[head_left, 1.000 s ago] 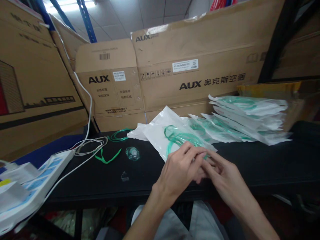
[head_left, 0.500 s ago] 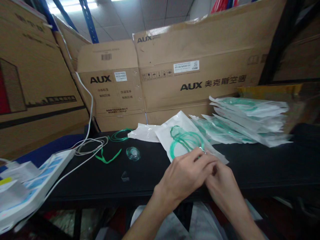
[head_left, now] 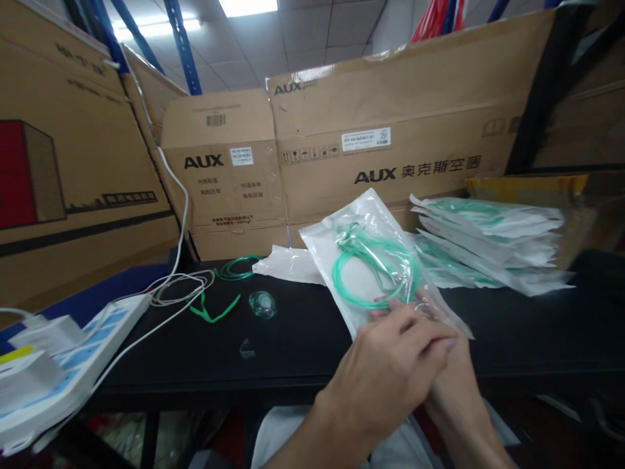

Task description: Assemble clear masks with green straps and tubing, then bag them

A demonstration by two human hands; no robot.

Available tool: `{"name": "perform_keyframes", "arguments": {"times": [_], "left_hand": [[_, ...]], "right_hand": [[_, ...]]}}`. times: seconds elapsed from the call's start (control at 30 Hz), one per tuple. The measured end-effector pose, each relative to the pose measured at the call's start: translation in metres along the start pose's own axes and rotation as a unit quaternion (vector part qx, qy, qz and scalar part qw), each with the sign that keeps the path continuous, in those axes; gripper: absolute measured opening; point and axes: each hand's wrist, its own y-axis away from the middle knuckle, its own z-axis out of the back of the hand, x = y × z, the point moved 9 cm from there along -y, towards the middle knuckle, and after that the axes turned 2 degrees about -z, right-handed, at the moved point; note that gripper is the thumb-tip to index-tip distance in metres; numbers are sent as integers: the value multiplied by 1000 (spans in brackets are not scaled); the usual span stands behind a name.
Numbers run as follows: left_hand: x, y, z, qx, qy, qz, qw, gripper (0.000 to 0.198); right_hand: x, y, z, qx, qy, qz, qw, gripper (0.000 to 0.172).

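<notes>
1. One black worktop [head_left: 195,365] spans the lower half of the frame; I'd work well in from its front edge.
2. A stack of white-and-clear packets [head_left: 488,238] sits at right, its lower packets close to the work; I'd keep elbows and film from nudging them.
3. The clear-fronted pouch [head_left: 368,277] is just right of centre, tilted, its top corner up against the carton background. Better, I think, to steady it by its margins, because thin film likely creases and slides.
4. The left hand [head_left: 390,358] bends its fingers in over the pouch's lower end, crossing the right hand [head_left: 452,365], whose fingers go under or into the film; I can't make out which. Both grips are half hidden, so I can't tell what either pinches. Uncrossing the wrists would probably give finer control.
5. The green tubing [head_left: 359,238] lies looped inside the pouch; flat, unkinked loops should suit it best, pressed gently.
6. A clear cup-shaped piece [head_left: 263,304] lies left of centre, well apart from the hands. I'd leave it room.
7. Smallest, a clear scrap [head_left: 247,349] lies below it, easily swept off by a sleeve.
</notes>
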Motion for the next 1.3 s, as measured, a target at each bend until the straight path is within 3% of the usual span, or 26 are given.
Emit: {"name": "perform_keyframes", "arguments": {"times": [0.1, 0.2, 0.23, 0.27, 0.33, 0.43, 0.67, 0.73, 0.83, 0.93, 1.07, 1.17, 1.23, 1.3], "left_hand": [[23, 10, 15, -73, 61, 107, 990, 17], [62, 33, 45, -219, 86, 261, 936, 34], [74, 39, 50, -243, 106, 299, 917, 39], [84, 42, 50, -237, 136, 327, 905, 44], [96, 38, 37, -158, 204, 352, 900, 47], [98, 34, 18, -56, 238, 362, 900, 59], [84, 34, -9, -19, 287, 350, 892, 63], [85, 30, -13, -26, 338, 353, 872, 58], [93, 25, -16, -49, 396, 383, 833, 54], [102, 20, -11, -71, 402, 407, 817, 52], [122, 7, 17, -127, 333, 412, 838, 47], [141, -18, 38, -148, 291, 398, 857, 44], [153, -41, 41, -134, 281, 385, 869, 44], [162, -64, 33, -106, 275, 377, 878, 43]], "right_hand": [[-1, 3, -5, -38, -117, -83, 989, 40], [6, 1, -5, -80, -167, -92, 978, 50], [8, 0, -5, -89, -171, -90, 977, 52], [9, 0, -5, -93, -175, -91, 976, 53], [8, -1, -9, -84, -181, -107, 974, 55], [1, 2, -10, -76, -185, -142, 970, 61], [-13, 11, -2, -104, -202, -195, 954, 98], [-12, 9, -5, -89, -212, -194, 954, 93], [-10, 5, -20, -8, -209, -187, 960, 69], [-12, 4, -28, 38, -197, -190, 961, 51], [-12, 2, -19, -12, -220, -164, 961, 41], [-6, 3, -5, -77, -227, -113, 964, 38], [-1, 3, 0, -87, -203, -80, 972, 31], [2, 4, 0, -74, -177, -56, 980, 24]]}}
